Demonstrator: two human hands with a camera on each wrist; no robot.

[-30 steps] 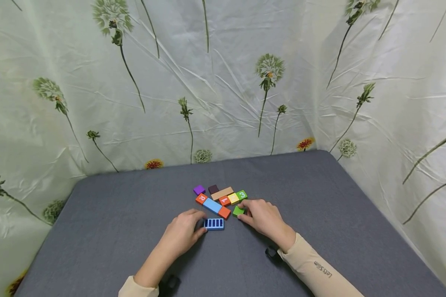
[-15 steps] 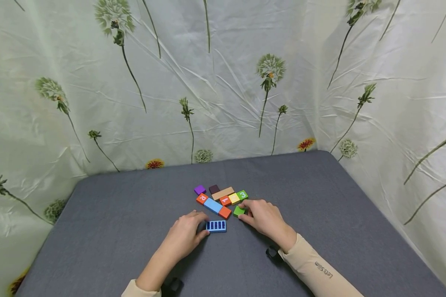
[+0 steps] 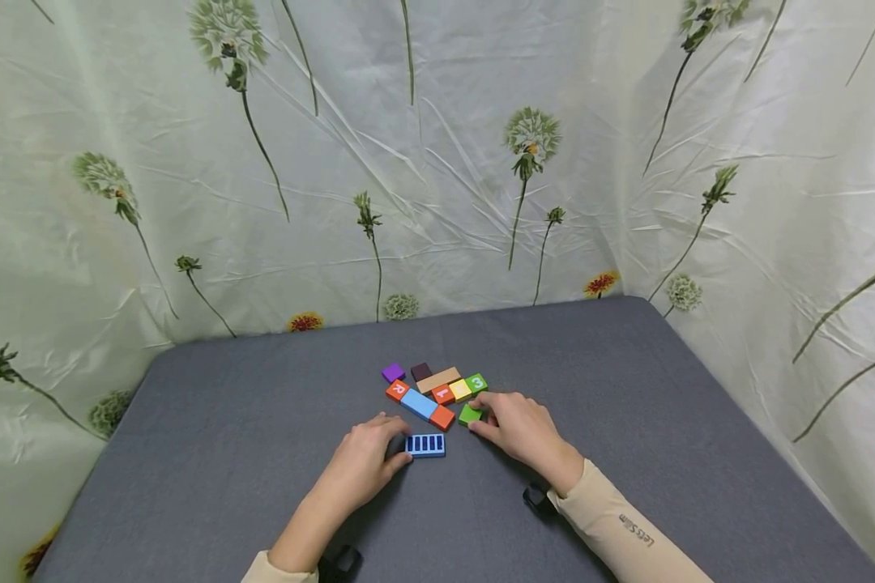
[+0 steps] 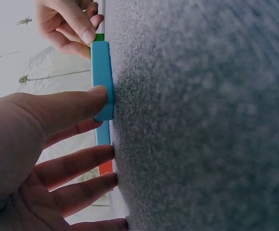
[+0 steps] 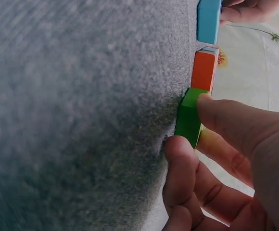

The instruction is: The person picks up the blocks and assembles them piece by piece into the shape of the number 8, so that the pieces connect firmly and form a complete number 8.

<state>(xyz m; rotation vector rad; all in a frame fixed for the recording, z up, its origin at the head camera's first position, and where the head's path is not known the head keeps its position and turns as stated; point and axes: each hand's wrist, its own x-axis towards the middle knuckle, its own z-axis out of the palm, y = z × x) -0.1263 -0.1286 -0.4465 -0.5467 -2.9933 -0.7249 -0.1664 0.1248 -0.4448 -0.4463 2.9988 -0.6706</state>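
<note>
My left hand (image 3: 362,460) pinches the left end of a blue block with dark stripes on top (image 3: 425,445), thumb on the near side. In the left wrist view the thumb presses the blue block's plain side (image 4: 101,67), and the other fingers spread toward the cloth. My right hand (image 3: 522,429) holds a small green block (image 3: 470,414) between thumb and fingers, down on the table. In the right wrist view that green block (image 5: 190,115) appears close to an orange-red block (image 5: 203,70). A small gap parts the striped block from the row behind it.
Behind the hands, a slanted row has a red R block (image 3: 398,390), a light blue block (image 3: 418,403) and an orange-red block (image 3: 442,418). Beside it lie red 1 (image 3: 443,394), yellow (image 3: 460,390), green 3 (image 3: 476,383), tan (image 3: 438,380), dark brown (image 3: 421,372) and purple (image 3: 393,372) blocks.
My left hand has slid the striped blue block slightly right and nearer to me, mostly in the first half second. The right hand and the green block have stayed practically still.
</note>
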